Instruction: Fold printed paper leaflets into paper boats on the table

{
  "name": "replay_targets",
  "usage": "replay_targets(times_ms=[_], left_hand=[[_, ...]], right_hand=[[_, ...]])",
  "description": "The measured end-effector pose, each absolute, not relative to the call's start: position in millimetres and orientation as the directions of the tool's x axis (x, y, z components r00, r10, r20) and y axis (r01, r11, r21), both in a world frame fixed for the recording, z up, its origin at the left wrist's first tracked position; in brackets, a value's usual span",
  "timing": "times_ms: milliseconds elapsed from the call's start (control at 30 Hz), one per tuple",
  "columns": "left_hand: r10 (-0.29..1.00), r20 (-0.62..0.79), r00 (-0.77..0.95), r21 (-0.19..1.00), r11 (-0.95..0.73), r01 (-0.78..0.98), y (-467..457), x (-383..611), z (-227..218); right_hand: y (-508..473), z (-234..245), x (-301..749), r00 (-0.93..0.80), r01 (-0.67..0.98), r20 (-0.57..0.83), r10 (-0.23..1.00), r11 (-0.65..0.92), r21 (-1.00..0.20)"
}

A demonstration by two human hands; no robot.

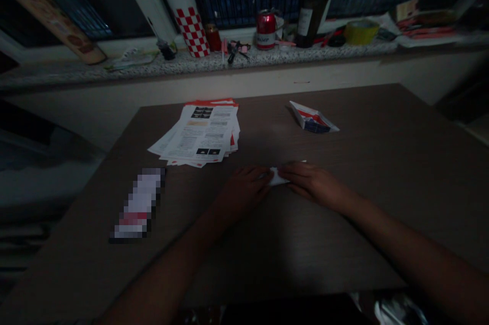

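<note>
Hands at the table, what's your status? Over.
Left hand and right hand at white paper. Paper partly covered by them. Folded paper boat beyond, apart.

White paper [278, 177], brown table [382, 157] — bottle [185, 6] checked red and white — yellow tape [360, 33]

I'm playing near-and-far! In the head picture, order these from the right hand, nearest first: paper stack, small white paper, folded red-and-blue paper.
1. Small white paper, partly under the right hand.
2. Folded red-and-blue paper, beyond the hand.
3. Paper stack, farther left.
</note>
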State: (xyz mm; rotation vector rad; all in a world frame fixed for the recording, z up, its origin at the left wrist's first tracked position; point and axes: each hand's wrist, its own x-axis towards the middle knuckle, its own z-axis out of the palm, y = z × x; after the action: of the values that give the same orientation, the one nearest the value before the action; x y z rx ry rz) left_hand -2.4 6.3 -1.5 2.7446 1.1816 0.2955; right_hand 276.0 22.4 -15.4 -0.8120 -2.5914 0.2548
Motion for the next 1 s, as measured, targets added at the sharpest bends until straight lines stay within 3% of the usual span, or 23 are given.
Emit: replay_targets(times_ms=[233, 500, 800, 1000], left_hand=[[0.751, 0.104, 0.653, 0.225, -0.657, 0.720, 3.8, 0.5, 2.0], [0.789, 0.175, 0.589, 0.300, -0.613, 0.731, 4.8, 0.2, -5.8], [0.780, 0.215, 0.587, 0.342, -0.624, 0.703, 10.1, -2.2, -13.0], [0.797, 0.221, 0.562, 0.400, -0.599, 0.693, 10.4, -1.0, -10.8]], right_hand=[[22.3, -12.7, 272.8, -0.723, 0.508, 0.310, 0.617, 0.779, -0.367], [24.9, -13.0, 263.4, -0.647, 0.532, 0.322, 0.691, 0.712, -0.459], [25.8, -21.2, 266.2, -0.600, 0.658, 0.304, 0.740, 0.672, -0.339], [24.8, -10.1, 263.5, -0.601, 0.649, 0.282, 0.747, 0.663, -0.373]])
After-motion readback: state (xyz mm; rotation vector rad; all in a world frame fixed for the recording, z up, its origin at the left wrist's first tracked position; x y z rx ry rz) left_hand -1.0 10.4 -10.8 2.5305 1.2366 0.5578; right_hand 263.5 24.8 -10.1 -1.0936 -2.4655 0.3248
